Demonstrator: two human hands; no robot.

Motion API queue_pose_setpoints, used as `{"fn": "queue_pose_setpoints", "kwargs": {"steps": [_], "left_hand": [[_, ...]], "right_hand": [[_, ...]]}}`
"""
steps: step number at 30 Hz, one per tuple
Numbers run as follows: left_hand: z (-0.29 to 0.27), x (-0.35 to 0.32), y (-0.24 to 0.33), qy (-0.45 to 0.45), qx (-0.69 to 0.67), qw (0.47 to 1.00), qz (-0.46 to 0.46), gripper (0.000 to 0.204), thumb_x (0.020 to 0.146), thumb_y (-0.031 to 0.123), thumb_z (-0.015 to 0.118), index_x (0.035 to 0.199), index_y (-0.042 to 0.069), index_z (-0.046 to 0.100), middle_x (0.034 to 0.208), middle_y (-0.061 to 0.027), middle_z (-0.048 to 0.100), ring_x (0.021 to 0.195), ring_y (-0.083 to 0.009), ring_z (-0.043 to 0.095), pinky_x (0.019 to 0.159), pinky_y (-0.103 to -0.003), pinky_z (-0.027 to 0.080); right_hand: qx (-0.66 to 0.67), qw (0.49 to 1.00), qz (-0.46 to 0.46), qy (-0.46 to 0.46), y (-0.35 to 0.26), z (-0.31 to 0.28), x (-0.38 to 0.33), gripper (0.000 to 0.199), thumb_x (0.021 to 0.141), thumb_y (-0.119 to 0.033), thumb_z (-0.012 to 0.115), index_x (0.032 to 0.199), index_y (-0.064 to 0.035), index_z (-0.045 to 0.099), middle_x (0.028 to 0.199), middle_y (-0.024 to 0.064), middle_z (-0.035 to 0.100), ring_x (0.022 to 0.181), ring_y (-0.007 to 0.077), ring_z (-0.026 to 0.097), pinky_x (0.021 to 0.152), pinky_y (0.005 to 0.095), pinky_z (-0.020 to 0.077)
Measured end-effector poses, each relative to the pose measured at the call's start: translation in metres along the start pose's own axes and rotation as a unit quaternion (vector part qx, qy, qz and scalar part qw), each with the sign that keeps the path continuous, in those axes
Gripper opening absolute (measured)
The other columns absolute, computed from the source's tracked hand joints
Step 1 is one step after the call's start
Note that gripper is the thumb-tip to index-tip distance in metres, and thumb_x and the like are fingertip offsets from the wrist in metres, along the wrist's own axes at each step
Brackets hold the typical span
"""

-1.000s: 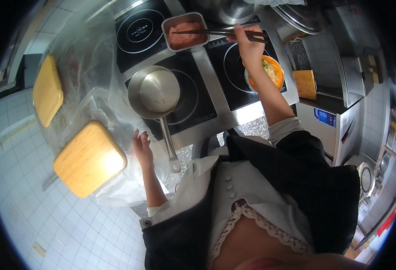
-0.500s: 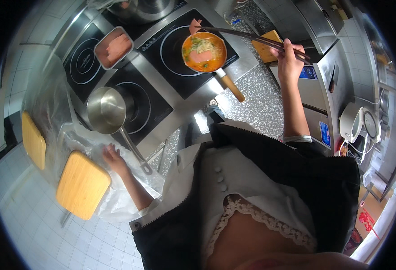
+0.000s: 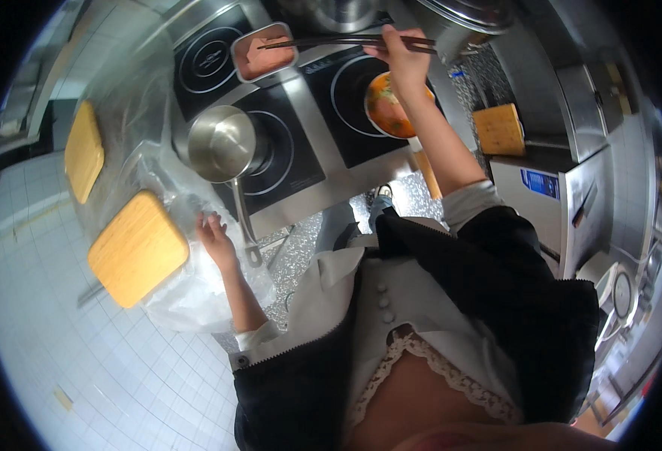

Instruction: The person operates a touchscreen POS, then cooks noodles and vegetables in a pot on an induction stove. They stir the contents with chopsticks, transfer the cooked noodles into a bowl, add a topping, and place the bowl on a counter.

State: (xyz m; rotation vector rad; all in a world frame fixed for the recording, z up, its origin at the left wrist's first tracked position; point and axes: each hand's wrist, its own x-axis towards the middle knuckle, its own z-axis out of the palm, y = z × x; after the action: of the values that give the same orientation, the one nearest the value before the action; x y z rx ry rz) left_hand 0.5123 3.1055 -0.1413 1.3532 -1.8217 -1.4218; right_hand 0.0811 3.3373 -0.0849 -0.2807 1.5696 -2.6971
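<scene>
My right hand (image 3: 406,60) is closed around a pair of dark chopsticks (image 3: 331,42). They reach left over a small metal tray (image 3: 294,62), their tips at the pink meat slices (image 3: 262,63) in it. I cannot tell whether a slice is pinched. Below my right wrist, partly hidden by it, a wooden-handled pan (image 3: 425,171) holds orange-red soup (image 3: 383,101) with a pink slice in it. My left hand (image 3: 216,237) is empty, its fingers apart, in front of crumpled clear plastic sheeting (image 3: 195,289). Near it is the handle of a steel saucepan (image 3: 222,143).
The saucepan and pan stand on black cooktops (image 3: 289,154) set in steel. Two wooden boards (image 3: 139,248) (image 3: 84,152) are at the left, by the plastic. Large steel pots stand at the far side. A knife (image 3: 584,207) hangs or lies on the steel unit at right.
My right hand has moved left from beyond the pan, taking the chopstick tips from a slice at the pan's rim to the meat tray. The view has shifted; my left hand stays open.
</scene>
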Motion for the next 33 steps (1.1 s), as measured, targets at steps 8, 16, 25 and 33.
{"fn": "queue_pose_setpoints", "kwargs": {"steps": [8,16,25,33], "left_hand": [[-0.054,-0.003,-0.017,0.061,-0.057,0.994,-0.072,0.052,0.098,0.033,0.048,0.139,0.006,0.031,0.123,-0.0165,0.052,0.113,-0.027,0.053,0.094,-0.042,0.045],[-0.039,0.02,-0.019,0.031,-0.059,0.995,-0.07,0.049,0.098,0.031,0.048,0.136,0.005,0.033,0.122,-0.0165,0.053,0.112,-0.0254,0.054,0.094,-0.039,0.045],[-0.043,0.021,-0.02,0.032,-0.058,0.995,-0.076,0.049,0.098,0.03,0.048,0.136,0.003,0.033,0.12,-0.0172,0.055,0.111,-0.0257,0.055,0.093,-0.038,0.046],[-0.032,0.02,-0.014,0.015,-0.053,0.997,-0.06,0.049,0.098,0.031,0.049,0.135,0.004,0.033,0.12,-0.0167,0.055,0.11,-0.026,0.056,0.091,-0.038,0.047]], "right_hand": [[-0.208,0.974,-0.056,-0.074,0.05,0.045,0.014,0.021,0.085,-0.009,0.068,0.081,0.0024,0.051,0.071,0.0115,0.062,0.063,0.017,0.065,0.056,0.0284,0.0574],[-0.238,0.964,-0.054,-0.102,0.055,0.064,0.012,0.023,0.085,-0.013,0.069,0.078,0.0002,0.052,0.067,0.0075,0.064,0.06,0.0124,0.065,0.054,0.0222,0.0502],[-0.242,0.962,-0.06,-0.113,0.06,0.064,0.005,0.024,0.085,-0.017,0.069,0.077,-0.0009,0.054,0.067,0.0062,0.064,0.058,0.0102,0.064,0.054,0.0221,0.048],[-0.38,0.904,-0.107,-0.165,0.047,0.06,-0.009,0.022,0.083,-0.023,0.071,0.082,-0.0036,0.061,0.07,0.0075,0.065,0.064,0.012,0.061,0.061,0.0237,0.047]]}}
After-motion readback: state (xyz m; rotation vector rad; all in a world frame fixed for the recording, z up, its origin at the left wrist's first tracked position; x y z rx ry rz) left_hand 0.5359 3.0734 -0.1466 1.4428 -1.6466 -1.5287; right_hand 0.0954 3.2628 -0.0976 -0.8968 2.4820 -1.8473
